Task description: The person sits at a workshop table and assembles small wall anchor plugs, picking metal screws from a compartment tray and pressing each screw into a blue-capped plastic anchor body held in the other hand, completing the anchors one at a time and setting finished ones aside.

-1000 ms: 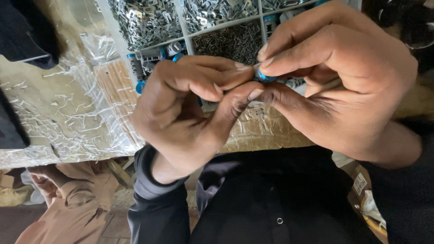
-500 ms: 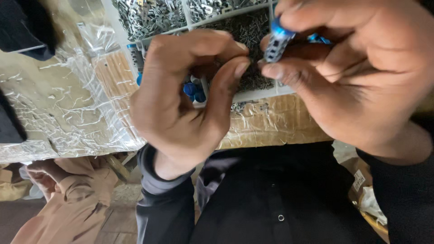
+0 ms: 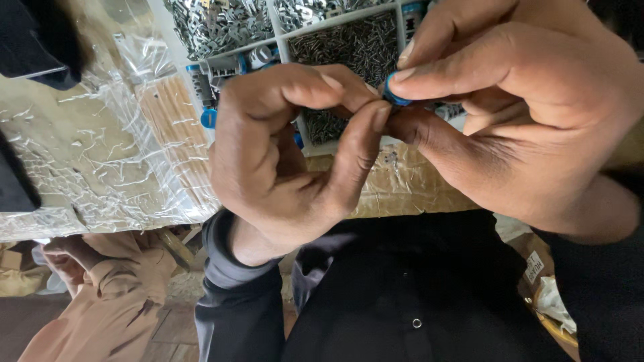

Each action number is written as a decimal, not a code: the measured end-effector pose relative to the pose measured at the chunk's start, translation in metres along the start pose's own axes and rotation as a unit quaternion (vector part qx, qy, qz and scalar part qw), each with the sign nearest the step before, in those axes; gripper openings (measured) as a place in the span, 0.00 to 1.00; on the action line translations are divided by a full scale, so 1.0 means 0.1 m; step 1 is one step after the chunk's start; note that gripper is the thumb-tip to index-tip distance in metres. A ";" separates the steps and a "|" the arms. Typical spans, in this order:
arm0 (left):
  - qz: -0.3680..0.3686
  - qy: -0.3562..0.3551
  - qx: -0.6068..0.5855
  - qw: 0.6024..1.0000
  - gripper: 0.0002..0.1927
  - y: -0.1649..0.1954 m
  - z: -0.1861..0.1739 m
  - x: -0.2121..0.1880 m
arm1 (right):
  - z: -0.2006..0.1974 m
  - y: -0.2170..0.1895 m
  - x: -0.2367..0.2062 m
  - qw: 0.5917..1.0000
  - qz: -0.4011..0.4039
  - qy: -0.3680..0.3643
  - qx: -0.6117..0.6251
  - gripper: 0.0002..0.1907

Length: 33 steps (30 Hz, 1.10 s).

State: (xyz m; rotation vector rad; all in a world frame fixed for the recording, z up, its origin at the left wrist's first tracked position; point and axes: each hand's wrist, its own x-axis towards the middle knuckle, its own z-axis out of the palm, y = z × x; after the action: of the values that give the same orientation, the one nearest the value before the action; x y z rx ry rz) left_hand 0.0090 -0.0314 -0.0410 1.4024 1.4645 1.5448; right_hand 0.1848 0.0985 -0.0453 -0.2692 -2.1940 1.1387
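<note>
My left hand (image 3: 288,147) and my right hand (image 3: 516,107) meet fingertip to fingertip close under the camera. Between them sits a small blue plastic part (image 3: 394,97), pinched by the right thumb and forefinger and touched by the left thumb and forefinger. Most of the part is hidden by the fingers. Behind the hands lies a white compartment tray (image 3: 285,47) filled with several small grey metal pieces (image 3: 349,47) and a few blue-and-silver parts (image 3: 201,84).
A tabletop wrapped in crinkled clear plastic film (image 3: 87,167) spreads to the left, with a pale wooden strip (image 3: 171,121) under the film. A dark object (image 3: 37,40) lies at the far left. A tan cloth (image 3: 100,295) lies below the table edge.
The hands were apart half a second ago, each with a blue part. They have come back together, and the right hand has dropped down to the left fingertips.
</note>
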 end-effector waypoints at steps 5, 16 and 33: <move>0.044 -0.023 0.052 0.997 0.15 -0.02 -0.03 0.02 | -0.03 -0.08 -0.02 0.999 0.031 -0.005 -0.025 0.14; 0.026 -0.038 0.032 0.998 0.13 -0.09 -0.07 0.08 | 0.01 -0.07 0.03 0.999 0.004 0.018 -0.038 0.13; -0.063 0.012 -0.030 0.997 0.12 0.07 -0.06 -0.04 | 0.02 -0.10 -0.05 0.999 0.034 -0.021 -0.001 0.20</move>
State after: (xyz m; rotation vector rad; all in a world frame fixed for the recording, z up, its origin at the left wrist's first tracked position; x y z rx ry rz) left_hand 0.0062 -0.0385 -0.0346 1.2350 1.4791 1.5192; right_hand 0.1888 0.0886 -0.0405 -0.3248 -2.2389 1.1879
